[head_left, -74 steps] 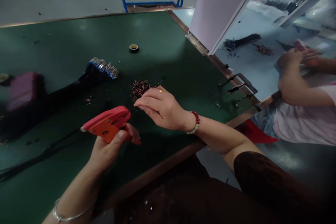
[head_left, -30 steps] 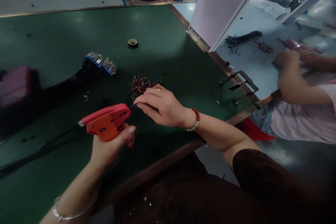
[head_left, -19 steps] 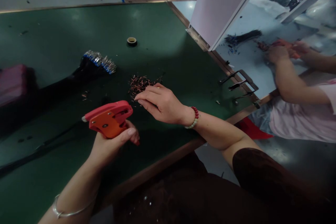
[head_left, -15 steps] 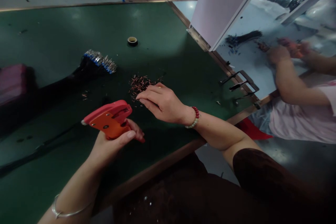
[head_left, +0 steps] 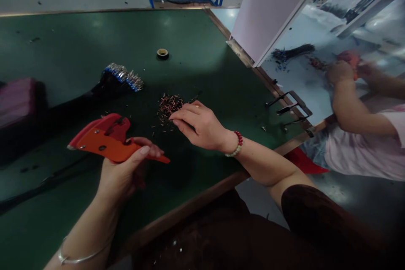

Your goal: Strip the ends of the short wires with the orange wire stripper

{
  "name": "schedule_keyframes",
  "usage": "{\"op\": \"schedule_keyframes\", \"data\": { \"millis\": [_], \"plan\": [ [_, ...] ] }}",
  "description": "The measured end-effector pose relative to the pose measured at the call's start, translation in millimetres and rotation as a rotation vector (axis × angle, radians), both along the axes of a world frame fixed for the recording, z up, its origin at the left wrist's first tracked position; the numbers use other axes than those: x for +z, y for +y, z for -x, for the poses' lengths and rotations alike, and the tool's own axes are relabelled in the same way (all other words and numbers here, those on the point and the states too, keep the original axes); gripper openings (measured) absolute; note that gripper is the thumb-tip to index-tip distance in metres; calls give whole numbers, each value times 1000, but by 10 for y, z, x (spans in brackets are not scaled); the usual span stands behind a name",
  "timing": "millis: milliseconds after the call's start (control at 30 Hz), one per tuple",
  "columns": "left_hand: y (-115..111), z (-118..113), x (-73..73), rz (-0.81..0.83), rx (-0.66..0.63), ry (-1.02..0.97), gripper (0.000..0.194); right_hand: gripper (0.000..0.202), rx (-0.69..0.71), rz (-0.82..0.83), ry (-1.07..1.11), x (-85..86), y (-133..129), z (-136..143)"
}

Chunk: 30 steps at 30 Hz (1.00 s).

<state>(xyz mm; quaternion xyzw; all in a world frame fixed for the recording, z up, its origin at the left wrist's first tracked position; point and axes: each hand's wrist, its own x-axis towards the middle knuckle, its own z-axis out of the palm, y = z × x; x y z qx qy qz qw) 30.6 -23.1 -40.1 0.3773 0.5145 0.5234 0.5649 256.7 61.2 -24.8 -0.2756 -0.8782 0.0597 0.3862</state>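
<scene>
Head camera: left hand (head_left: 122,171) grips orange pliers (head_left: 103,141) over the desk (head_left: 196,61); right hand (head_left: 204,128), fingers together beside copper scraps (head_left: 167,106), may be empty, can't tell. Much seems trimmed; what's left is unclear.

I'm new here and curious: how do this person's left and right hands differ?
The left hand holds a red and orange tool by its handle; the right hand has its fingertips close together by a pile of coppery bits, any held piece too small to tell. The left arm wears a silvery bangle, the right arm a bracelet of red and pale green beads. Both hands are ungloved.
</scene>
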Motion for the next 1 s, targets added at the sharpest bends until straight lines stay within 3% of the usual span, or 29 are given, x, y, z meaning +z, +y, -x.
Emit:
{"op": "schedule_keyframes", "data": {
  "millis": [133,267,400,500,567,667,767,833,1000],
  "plan": [
    [2,2,10,53,75,33,33,23,82,-15,-65,-79,-79,88],
    [1,-39,14,32,64,39,23,25,139,-18,-124,-115,-110,114],
    [0,-4,83,55,36,121,26,22,19,-43,-94,-87,-14,38],
    [-25,120,158,8,26,454,33,22,-93,7,-35,-76,73,-15],
    [-36,240,174,-158,66,784,31,22,-105,40,-39,-87,98,-24],
    [-8,423,125,-352,148,1170,25,23,-88,48,-80,-113,97,-13],
    [49,516,71,-399,88,1434,27,24,-92,28,-80,-120,91,-8],
    [63,500,84,-378,37,1313,28,23,-94,8,-50,-108,92,-12],
    [-26,323,208,-21,-103,485,34,19,-53,-55,51,-51,77,-21]
  ]
}}
